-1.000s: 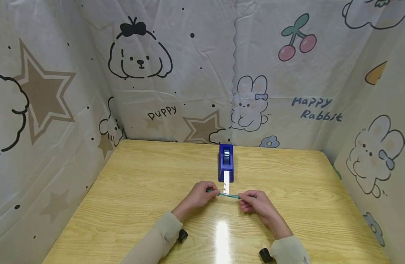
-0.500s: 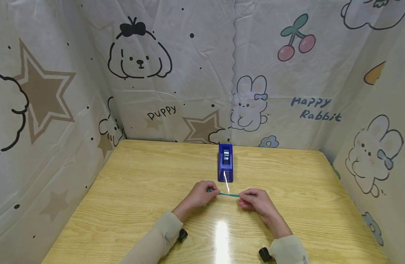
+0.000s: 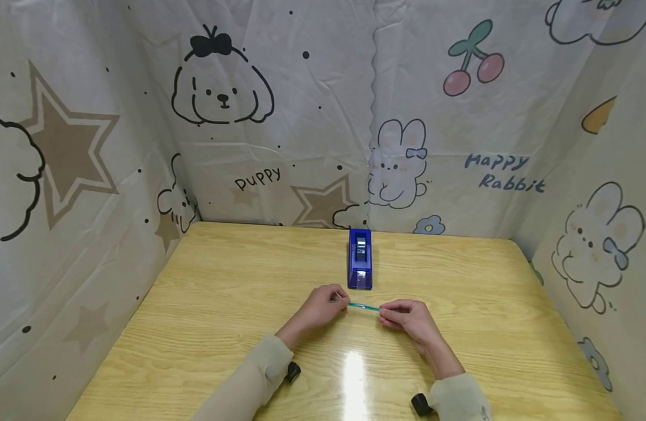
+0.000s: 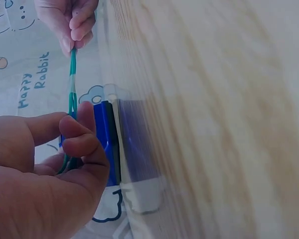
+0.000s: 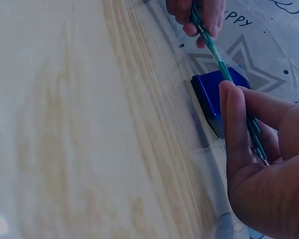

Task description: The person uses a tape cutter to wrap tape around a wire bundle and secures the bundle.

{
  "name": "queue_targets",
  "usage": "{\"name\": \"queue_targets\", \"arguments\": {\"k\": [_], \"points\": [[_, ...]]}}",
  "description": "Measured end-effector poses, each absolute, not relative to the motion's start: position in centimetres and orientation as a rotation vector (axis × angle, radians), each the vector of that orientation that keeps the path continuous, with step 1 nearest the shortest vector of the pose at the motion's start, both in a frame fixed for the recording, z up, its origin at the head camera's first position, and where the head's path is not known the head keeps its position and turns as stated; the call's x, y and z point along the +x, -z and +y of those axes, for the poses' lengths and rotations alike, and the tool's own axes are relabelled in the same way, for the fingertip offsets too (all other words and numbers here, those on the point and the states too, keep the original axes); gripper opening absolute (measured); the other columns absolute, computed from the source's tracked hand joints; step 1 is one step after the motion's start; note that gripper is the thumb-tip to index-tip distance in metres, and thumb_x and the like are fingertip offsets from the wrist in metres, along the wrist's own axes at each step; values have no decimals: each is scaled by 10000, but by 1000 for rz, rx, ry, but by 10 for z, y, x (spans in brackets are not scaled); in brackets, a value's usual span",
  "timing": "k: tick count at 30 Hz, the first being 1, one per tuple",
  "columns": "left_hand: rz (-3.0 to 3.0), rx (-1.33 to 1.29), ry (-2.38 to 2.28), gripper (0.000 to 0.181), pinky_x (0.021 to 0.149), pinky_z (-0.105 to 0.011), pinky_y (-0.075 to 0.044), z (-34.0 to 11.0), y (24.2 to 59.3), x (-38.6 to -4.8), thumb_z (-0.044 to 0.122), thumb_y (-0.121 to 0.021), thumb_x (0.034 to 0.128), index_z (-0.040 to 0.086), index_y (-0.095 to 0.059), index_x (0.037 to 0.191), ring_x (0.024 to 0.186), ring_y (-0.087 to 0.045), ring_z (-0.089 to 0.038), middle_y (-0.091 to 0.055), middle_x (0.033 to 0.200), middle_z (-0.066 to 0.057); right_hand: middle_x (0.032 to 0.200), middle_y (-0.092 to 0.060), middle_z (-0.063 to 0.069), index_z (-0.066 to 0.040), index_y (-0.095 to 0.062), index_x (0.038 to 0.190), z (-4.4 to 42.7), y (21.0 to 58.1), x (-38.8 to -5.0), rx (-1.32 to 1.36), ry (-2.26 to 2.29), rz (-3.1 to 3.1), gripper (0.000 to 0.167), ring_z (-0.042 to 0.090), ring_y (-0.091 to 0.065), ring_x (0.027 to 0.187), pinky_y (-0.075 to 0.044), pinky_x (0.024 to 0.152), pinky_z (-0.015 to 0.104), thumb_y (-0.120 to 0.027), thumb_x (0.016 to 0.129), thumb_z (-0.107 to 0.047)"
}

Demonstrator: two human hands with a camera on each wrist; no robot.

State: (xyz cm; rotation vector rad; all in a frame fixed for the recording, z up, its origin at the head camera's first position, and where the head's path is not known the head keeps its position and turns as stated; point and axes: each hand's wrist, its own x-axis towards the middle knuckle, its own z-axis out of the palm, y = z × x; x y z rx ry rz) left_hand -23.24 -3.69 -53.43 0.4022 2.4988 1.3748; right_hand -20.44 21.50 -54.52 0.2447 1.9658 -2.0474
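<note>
Going left to right: first up is a left sleeve (image 3: 244, 380) reaching in over a wood-grain table (image 3: 223, 280), with a small black gadget by the cuff. It ends in the left hand (image 3: 323, 307), which has thumb and fingers pinched on one end of a skinny green bundle (image 3: 363, 306). My guess is that's to keep the strands together and stop them twisting.

The bundle spans the gap between the hands, pretty straight, right in front of the blue tape dispenser (image 3: 360, 260). Pulled taut like that, the middle is probably easier to get at. There's a pale, shiny patch partway along that looks like clear tape (image 4: 72, 82). The dispenser sits near the table's back edge, blunt front facing the person, I'd say so tape pulls straight toward them.

Then the right hand (image 3: 411, 320), pinching the other end, likely to match the left one's tension, and the right sleeve (image 3: 462, 397) with its own black gadget.

Count: two hands, both gripping; two sleeves, two gadgets, one dispenser, one bundle, one shiny patch. Strands? At least two, but I can't tell the exact number, they're bunched too tight.
</note>
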Motion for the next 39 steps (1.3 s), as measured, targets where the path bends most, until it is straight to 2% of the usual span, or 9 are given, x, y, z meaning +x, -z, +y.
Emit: {"name": "queue_targets", "arguments": {"k": [6, 12, 18, 22, 31, 39], "points": [[2403, 373, -1421, 238, 620, -242, -416, -36, 532, -229, 196, -564, 1078, 37, -718, 991, 700, -519, -131, -699, 854, -99, 960, -744, 121, 173, -654, 1200, 214, 546, -205, 224, 2062, 1970, 287, 161, -763, 828, -622, 798, 282, -701, 946, 51], [2282, 346, -1545, 198, 597, -233, -433, -35, 532, -227, 132, -570, 1067, -27, -671, 1005, 690, -545, -164, -652, 810, -147, 963, -737, 123, 148, -654, 1212, 214, 546, -206, 226, 2056, 1982, 283, 167, -763, 833, -623, 804, 291, -696, 950, 47], [2287, 379, -1580, 163, 611, -237, -450, -35, 533, -226, 107, -608, 1048, -37, -672, 1008, 696, -577, -190, -670, 842, -214, 940, -755, 110, 119, -647, 1239, 213, 547, -207, 246, 2041, 2012, 339, 135, -746, 801, -623, 768, 273, -682, 1012, -131], [2314, 382, -1566, 155, 618, -236, -460, -36, 534, -226, 120, -618, 1046, -18, -684, 1023, 704, -593, -198, -687, 874, -220, 882, -740, 99, 106, -676, 1175, 211, 546, -208, 281, 2025, 2034, 332, 124, -723, 751, -617, 715, 255, -648, 1041, -196], [2372, 351, -1566, 120, 627, -244, -478, -37, 536, -228, 131, -668, 1018, 30, -731, 999, 699, -591, -183, -690, 876, -158, 836, -746, 98, 140, -686, 1140, 208, 546, -208, 281, 2044, 2020, 233, 125, -721, 729, -619, 713, 255, -680, 989, -37], [2399, 296, -1532, 216, 592, -239, -439, -35, 534, -231, 208, -670, 1026, 22, -727, 931, 686, -543, -131, -708, 879, -115, 923, -752, 127, 125, -704, 1126, 211, 545, -212, 284, 2099, 1982, 199, 126, -744, 750, -622, 742, 263, -704, 956, 21]]}}
